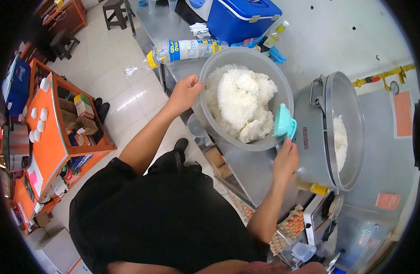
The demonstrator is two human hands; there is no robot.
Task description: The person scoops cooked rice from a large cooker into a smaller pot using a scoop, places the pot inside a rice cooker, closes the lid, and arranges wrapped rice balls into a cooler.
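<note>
Head view: left hand point(187, 93) grips the rim of the grey tub point(285, 89) holding the rice point(246, 98); right hand point(287, 160) grasps a turquoise scoop point(284, 122). Scooping seems in hand; the next move likely needs the tub steady.

Pale square tiles cover the floor point(100, 68), catching streaks of bright light. To the left stands an orange table point(52, 107) with open shelves beneath. Beyond it are two dark stools, one point(63, 44) near a brown desk point(66, 16), the other point(114, 13) beside the steel counter point(242, 165). The wall point(347, 36) is pale, with a few dark marks, a yellow pipe point(381, 76) and two orange sheets, one point(404, 114) above the other point(388, 202).
</note>
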